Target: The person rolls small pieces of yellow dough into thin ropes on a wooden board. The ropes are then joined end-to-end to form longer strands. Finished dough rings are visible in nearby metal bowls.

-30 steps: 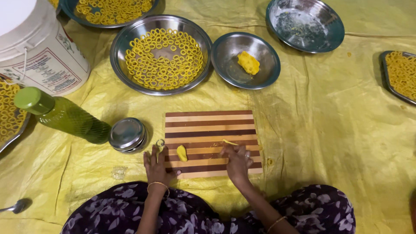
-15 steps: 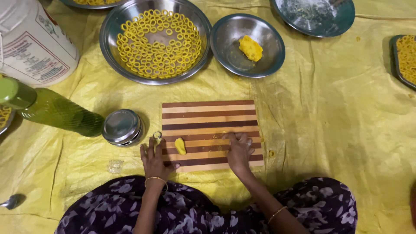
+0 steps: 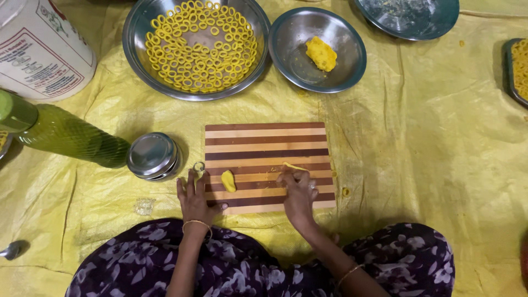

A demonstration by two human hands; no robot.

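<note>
A striped wooden cutting board (image 3: 264, 140) lies on a yellow sheet in front of me. My left hand (image 3: 193, 193) rests flat on the board's near left corner, fingers spread, holding nothing. Just right of it sits a small lump of yellow dough (image 3: 228, 181). My right hand (image 3: 298, 188) presses down on a thin strip of yellow dough (image 3: 293, 166) on the board's right part; the strip's end pokes out from under the fingers.
A big steel bowl of yellow dough rings (image 3: 196, 45) and a smaller steel bowl (image 3: 319, 52) with a dough lump stand beyond the board. A small lidded steel tin (image 3: 152, 156), a green bottle (image 3: 66, 135) and a white bucket (image 3: 41, 49) are at the left. My flowered skirt (image 3: 231, 264) fills the near edge.
The view has tilted down slightly, so the bowls sit higher in the picture. My right hand has shifted a little over the dough strip. The left hand stays on the board's corner.
</note>
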